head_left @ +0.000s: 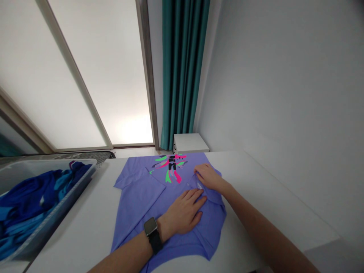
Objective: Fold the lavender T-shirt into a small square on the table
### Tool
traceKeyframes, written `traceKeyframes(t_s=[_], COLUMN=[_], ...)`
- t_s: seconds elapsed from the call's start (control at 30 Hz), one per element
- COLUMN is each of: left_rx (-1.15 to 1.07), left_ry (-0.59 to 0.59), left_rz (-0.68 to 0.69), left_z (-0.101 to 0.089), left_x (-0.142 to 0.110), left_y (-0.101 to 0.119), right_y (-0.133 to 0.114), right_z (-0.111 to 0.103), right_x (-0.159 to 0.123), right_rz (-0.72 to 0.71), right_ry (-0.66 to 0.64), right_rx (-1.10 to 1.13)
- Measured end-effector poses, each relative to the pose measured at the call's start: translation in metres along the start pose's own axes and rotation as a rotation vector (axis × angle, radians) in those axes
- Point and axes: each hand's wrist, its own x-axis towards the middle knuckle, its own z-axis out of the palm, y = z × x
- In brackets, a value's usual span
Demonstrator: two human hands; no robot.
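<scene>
Periwinkle-blue short-sleeve polo shirt (136, 197), printed side up: img-left side folded in, other side not yet. L hand (182, 211) open, flat on fabric; R hand (207, 177) pinching shirt edge.

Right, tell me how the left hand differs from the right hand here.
The left hand lies flat, palm down, on the purple shirt, while the right hand has its fingers curled into the fabric, nearer the shirt's colourful print. The left wrist wears a watch with a black strap; the right wrist is bare. Both hands are ungloved and on the same shirt.
</scene>
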Motion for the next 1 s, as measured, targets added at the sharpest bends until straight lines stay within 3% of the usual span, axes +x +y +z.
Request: traceKeyframes(t_s=[0.17, 0.37, 0.5, 0.77, 0.87, 1.0], left_rx=[-0.011, -0.019, -0.02, -0.114, -0.165, -0.14], left_ry=[-0.005, -0.024, -0.036, -0.019, 0.067, 0.142], left_rz=[-0.019, -0.017, -0.022, -0.061, -0.143, -0.214], left_z=[0.0, -0.001, -0.002, -0.013, -0.02, -0.021], left_x=[0.0, 0.002, 0.002, 0.009, 0.031, 0.08], left_y=[0.001, 0.0, -0.001, -0.001, -0.019, -0.059], right_y=[0.01, 0.06, 0.078, 0.068, 0.062, 0.058], right_z=[0.011, 0.003, 0.008, 0.008, 0.006, 0.007], right_x=[-0.001, -0.021, -0.035, -0.033, -0.031, -0.029], right_rz=[0.044, 0.404, 0.493, 0.378, 0.333, 0.307], right_ry=[0.063, 0.203, 0.195, 0.267, 0.265, 0.271], right_rx=[0.031, 0.065, 0.074, 0.216, 0.3, 0.352])
